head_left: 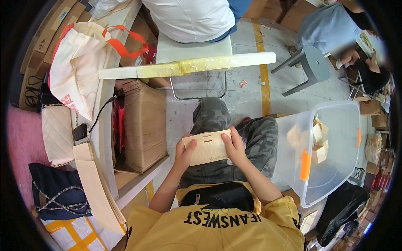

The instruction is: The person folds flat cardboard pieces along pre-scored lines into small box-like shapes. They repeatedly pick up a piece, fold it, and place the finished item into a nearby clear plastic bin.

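Note:
Above my lap I hold a cream cardboard piece [208,152] with two narrow slots near its far edge and small dark lettering on its near side. My left hand [183,154] is closed on its left end, thumb on top. On the right end, my right hand [235,147] grips it the same way. The fingers beneath the card are hidden. To my left, a stack of flat cream cardboard pieces [95,184] lies along the table edge. At my right stands a clear plastic bin [335,167] with orange handles, holding several folded cream boxes [320,144].
A white table [100,144] on the left bears a tote bag [77,62], a quilted purse [57,134] and a navy bag [58,192]. Beneath it sits a brown carton [144,125]. Ahead, a person in white [192,19] sits on a chair. A grey stool [314,65] stands far right.

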Demonstrator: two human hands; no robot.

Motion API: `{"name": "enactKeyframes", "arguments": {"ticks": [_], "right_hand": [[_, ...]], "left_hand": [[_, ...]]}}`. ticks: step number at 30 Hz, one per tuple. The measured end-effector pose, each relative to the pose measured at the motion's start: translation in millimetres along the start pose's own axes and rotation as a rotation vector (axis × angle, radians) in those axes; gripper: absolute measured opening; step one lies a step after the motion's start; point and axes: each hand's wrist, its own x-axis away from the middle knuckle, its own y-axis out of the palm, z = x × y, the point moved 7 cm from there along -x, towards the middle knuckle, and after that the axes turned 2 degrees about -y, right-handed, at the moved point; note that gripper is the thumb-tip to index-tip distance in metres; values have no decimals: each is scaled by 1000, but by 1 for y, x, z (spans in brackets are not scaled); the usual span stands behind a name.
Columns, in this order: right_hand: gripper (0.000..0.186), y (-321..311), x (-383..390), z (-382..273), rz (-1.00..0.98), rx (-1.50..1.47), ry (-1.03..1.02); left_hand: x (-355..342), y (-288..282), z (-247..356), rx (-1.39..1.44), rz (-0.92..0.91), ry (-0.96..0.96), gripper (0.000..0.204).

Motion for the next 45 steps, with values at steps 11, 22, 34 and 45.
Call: {"name": "enactKeyframes", "arguments": {"ticks": [11,22,34,45], "right_hand": [[23,1,5,21,25,58,-44],[29,-10,8,37,222,14,-218],[126,-332,316,-312,1126,1299,-856],[22,-271,188,-30,1222,-73,-82]], "left_hand": [[-7,-11,-35,-85,-6,-87,26],[-14,-1,-37,-85,32,-104,26],[-25,68,37,-19,-182,226,21],[6,11,55,-171,14,334,18]]}}
